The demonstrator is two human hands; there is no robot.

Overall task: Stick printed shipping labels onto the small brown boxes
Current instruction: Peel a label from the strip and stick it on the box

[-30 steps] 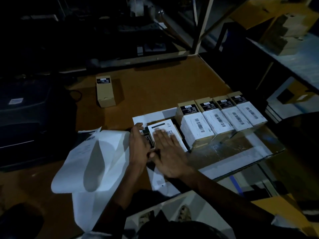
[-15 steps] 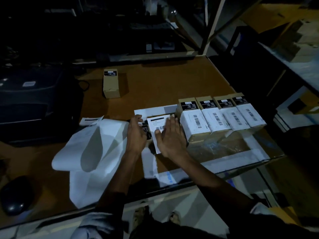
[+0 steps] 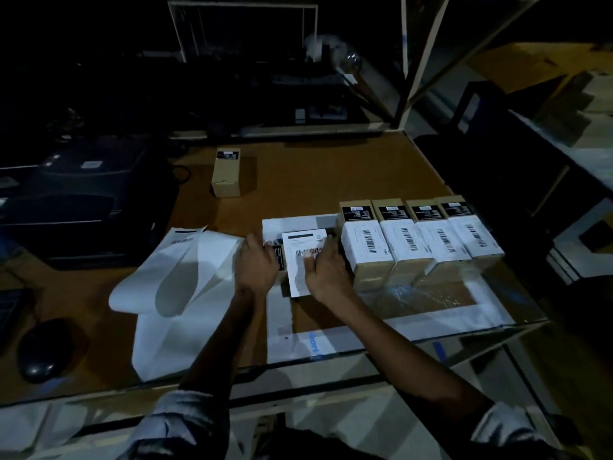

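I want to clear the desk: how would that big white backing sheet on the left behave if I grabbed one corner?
The backing sheet would probably flop and bend: it looks thin and already lies curled and creased. It likely weighs little and might slide easily on the smooth brown desk. Its near end overhangs the desk edge, so a light tug could pull it off.

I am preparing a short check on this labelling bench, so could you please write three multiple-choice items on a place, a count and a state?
1. Where does the lone unlabelled box stand?
A. far side of the table, apart from the row
B. on top of the row
C. under the backing paper

2. How many labelled boxes stand in the row on the right?
A. two
B. four
C. six

3. What lies under both hands?
A. a mouse
B. a box getting its label
C. nothing

Answers: 1 A, it stands alone beyond the hands. 2 B, four white labels side by side. 3 B, left hand and right hand are on it.
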